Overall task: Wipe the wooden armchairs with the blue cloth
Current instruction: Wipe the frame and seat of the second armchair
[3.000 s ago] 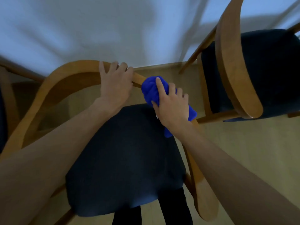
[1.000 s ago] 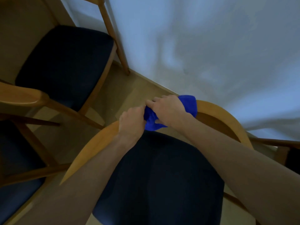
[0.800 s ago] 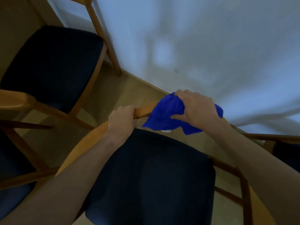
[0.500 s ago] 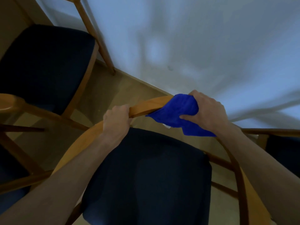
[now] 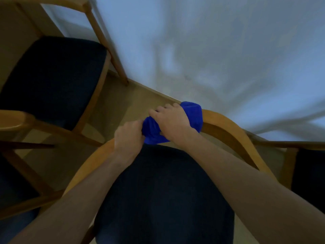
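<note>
A wooden armchair with a curved back rail [image 5: 226, 127] and a dark blue seat [image 5: 165, 194] stands right below me. The blue cloth [image 5: 192, 114] is wrapped over the top of the rail at its middle. My right hand [image 5: 171, 121] grips the cloth and presses it onto the rail. My left hand [image 5: 129, 136] grips the rail just left of the cloth, touching it. The rail under both hands is hidden.
A second armchair [image 5: 51, 81] with a dark seat stands at the upper left, another chair's frame [image 5: 22, 173] at the lower left. A further chair's arm [image 5: 288, 144] shows at the right. A pale wall [image 5: 211, 50] meets the wooden floor [image 5: 123, 110] just behind the rail.
My right hand has slid the cloth leftward along the rail until it meets my left hand. The left hand has kept its grip on the rail.
</note>
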Demonstrator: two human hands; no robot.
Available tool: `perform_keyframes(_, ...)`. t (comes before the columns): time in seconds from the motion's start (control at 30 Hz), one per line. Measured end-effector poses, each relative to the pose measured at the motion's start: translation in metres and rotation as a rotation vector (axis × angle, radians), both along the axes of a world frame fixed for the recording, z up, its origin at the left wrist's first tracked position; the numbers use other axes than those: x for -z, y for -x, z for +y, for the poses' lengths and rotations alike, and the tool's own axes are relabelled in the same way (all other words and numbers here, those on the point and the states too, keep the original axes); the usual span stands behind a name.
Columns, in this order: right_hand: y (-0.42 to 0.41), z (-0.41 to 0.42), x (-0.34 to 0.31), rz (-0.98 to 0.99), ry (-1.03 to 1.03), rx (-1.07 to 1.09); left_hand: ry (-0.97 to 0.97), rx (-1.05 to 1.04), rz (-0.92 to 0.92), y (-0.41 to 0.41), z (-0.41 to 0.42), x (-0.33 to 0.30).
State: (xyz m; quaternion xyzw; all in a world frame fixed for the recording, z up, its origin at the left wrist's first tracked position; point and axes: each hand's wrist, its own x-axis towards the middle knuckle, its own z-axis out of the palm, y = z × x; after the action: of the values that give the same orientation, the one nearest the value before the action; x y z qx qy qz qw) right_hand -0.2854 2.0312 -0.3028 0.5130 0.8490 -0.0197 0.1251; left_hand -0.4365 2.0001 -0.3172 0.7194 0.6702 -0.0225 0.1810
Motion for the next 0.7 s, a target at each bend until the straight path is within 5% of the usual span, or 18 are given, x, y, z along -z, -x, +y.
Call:
perform_keyframes(0.33,-0.177,-0.078,-0.002,0.557,0.067,0.625,-0.056,0.004,0.108,-0.025,-0.011,-0.017)
perform_keyframes(0.5,-0.233,-0.153,0.027,0.415,0.14,0.833,-0.261,0.214,-0.061,-0.103,-0.031,-0.02)
perform_keyframes(0.7,-0.241,-0.191,0.032,0.348,0.116,0.93,-0.283,0.343,-0.048,-0.145,-0.039,-0.025)
